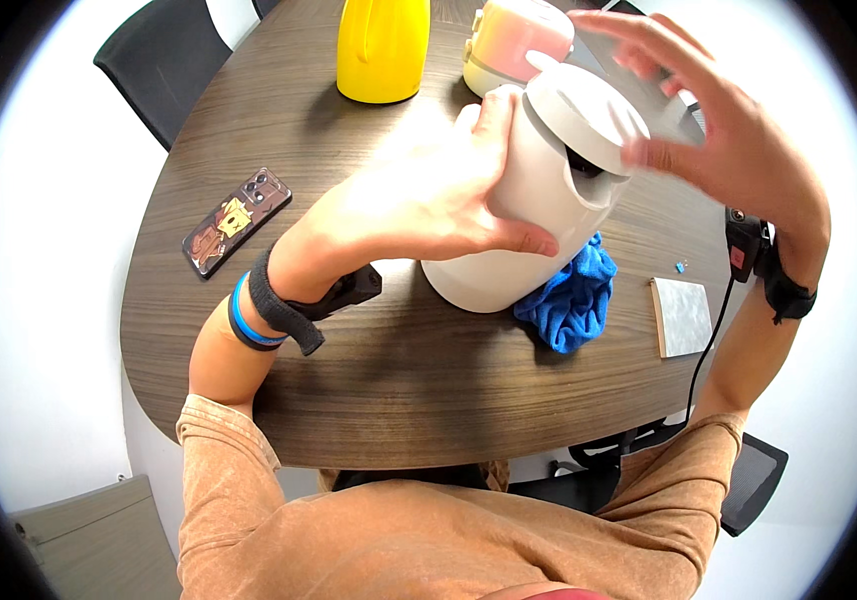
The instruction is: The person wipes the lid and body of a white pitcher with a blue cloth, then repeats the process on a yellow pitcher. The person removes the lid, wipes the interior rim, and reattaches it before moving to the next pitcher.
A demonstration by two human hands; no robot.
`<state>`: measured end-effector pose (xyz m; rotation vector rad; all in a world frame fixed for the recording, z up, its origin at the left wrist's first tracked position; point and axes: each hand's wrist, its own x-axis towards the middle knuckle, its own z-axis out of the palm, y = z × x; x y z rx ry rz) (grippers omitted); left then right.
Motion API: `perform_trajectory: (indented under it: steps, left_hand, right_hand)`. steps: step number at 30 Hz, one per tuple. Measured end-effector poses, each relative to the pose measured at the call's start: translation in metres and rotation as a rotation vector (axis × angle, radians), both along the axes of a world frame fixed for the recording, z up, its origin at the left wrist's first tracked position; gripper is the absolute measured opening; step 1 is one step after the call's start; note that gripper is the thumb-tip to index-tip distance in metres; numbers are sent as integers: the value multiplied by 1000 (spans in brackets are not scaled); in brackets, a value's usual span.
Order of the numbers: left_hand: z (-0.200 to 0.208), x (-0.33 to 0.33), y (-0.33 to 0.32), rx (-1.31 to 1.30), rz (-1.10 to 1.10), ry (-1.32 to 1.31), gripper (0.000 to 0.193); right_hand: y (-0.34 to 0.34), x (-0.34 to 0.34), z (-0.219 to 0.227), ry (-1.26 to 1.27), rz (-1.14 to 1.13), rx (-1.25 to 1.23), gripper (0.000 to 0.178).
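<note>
A white jug [529,205] leans to the right over the wooden table, its round white lid [589,112] sitting askew with a dark gap below the rim. My left hand [459,190] grips the jug's near side, thumb stretched across the body and fingers reaching behind the top. Spread around the lid's right side is my right hand [714,120]. Its thumb is at the lid's edge, while its slightly blurred fingers stay apart in the air. A crumpled blue cloth [574,300] lies against the jug's lower right side.
Behind the jug stand a yellow jug [382,55] and a pink and cream lidded container [521,45]. A phone in a patterned case [237,222] lies at left. On the right are a grey notebook [682,318] and a small blue bit [682,267]. A black cable [711,345] hangs by my right forearm.
</note>
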<state>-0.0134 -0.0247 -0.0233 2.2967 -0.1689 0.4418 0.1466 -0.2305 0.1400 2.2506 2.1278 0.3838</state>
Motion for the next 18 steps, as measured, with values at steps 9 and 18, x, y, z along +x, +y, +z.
perform_trajectory:
  steps: [9, 18]
  left_hand:
    - [2, 2, 0, 33, 1, 24, 114]
    - [1, 1, 1, 29, 1, -9, 118]
  right_hand:
    - [5, -11, 29, 225, -450, -209, 76]
    - [-20, 0, 2, 371, -95, -14, 71]
